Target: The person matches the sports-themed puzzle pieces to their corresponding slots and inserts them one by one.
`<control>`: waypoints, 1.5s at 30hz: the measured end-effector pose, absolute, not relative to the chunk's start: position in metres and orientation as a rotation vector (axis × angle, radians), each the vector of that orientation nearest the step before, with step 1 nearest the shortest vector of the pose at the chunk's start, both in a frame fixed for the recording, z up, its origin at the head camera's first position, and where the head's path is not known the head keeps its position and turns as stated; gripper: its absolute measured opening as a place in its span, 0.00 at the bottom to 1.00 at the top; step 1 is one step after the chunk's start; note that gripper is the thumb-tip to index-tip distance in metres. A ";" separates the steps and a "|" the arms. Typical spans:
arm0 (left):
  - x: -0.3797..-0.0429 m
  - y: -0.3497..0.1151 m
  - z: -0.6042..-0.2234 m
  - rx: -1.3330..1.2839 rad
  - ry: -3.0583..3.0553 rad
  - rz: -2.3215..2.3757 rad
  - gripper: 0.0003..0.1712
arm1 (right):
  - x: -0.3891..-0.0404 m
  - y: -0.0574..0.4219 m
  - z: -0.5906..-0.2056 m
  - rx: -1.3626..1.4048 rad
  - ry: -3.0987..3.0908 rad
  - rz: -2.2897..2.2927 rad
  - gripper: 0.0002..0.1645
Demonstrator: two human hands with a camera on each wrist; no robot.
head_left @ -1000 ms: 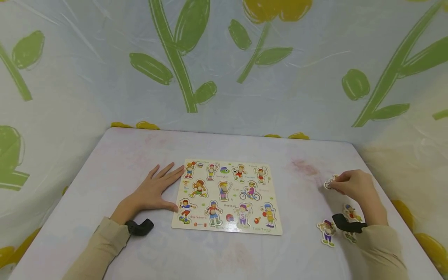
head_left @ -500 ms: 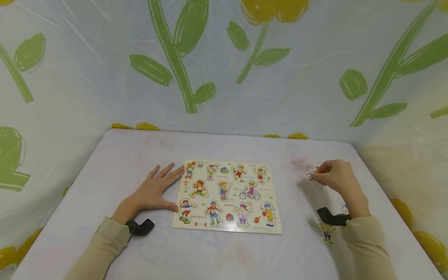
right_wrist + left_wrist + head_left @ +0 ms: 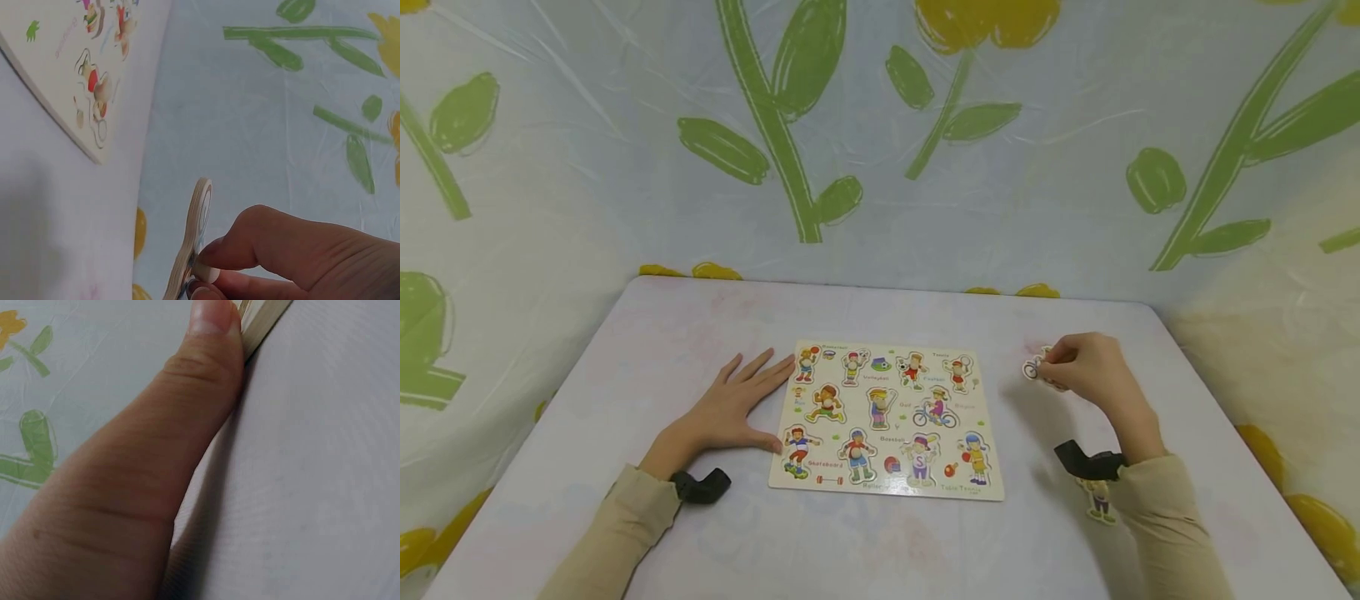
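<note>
A cream wooden puzzle board (image 3: 857, 418) with several sports figures lies on the table. My left hand (image 3: 722, 417) lies spread at its left side, forefinger and thumb tips touching the edge; in the left wrist view the thumb (image 3: 187, 387) meets the board's side. Right of the board, above the table, my right hand (image 3: 1097, 375) pinches a bicycle puzzle piece (image 3: 1032, 367). In the right wrist view, thumb and finger grip the small wooden knob (image 3: 206, 272) on that piece (image 3: 194, 234), which stands edge-on. The fingers hide part of its picture.
A loose figure piece (image 3: 1100, 505) lies on the table by my right wrist, partly covered by the black wrist camera (image 3: 1086, 462). A cloth with printed flowers (image 3: 1000, 217) hangs around the table's back and sides. The white tabletop (image 3: 880, 550) stretches in front of the board.
My right hand has moved left toward the board with the bicycle piece. The right forearm now covers some loose pieces seen earlier. My left hand and the board have stayed put.
</note>
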State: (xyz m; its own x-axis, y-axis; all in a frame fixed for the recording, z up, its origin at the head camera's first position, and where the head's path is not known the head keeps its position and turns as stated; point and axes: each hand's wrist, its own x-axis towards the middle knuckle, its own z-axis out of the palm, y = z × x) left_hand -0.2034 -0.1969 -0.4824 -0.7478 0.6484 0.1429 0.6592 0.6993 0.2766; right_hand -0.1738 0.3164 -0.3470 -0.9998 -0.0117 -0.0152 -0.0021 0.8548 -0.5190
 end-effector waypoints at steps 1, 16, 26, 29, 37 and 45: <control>-0.203 -0.197 -0.482 -1.102 -2.861 -0.489 0.72 | -0.174 0.313 -0.346 -0.013 3.002 -0.850 0.09; -0.203 -0.195 -0.482 -1.107 -2.885 -0.497 0.72 | -0.177 0.269 -0.343 -0.045 2.961 -0.917 0.08; -0.204 -0.196 -0.482 -1.108 -2.882 -0.486 0.72 | -0.174 0.242 -0.342 -0.118 2.975 -0.924 0.06; -0.204 -0.197 -0.482 -1.108 -2.881 -0.481 0.72 | -0.172 0.234 -0.343 -0.155 2.998 -0.944 0.05; -0.204 -0.198 -0.480 -1.106 -2.879 -0.493 0.72 | -0.171 0.212 -0.354 -0.279 2.976 -0.963 0.04; -0.205 -0.198 -0.481 -1.102 -2.877 -0.478 0.72 | -0.174 0.205 -0.365 -0.293 2.917 -0.927 0.05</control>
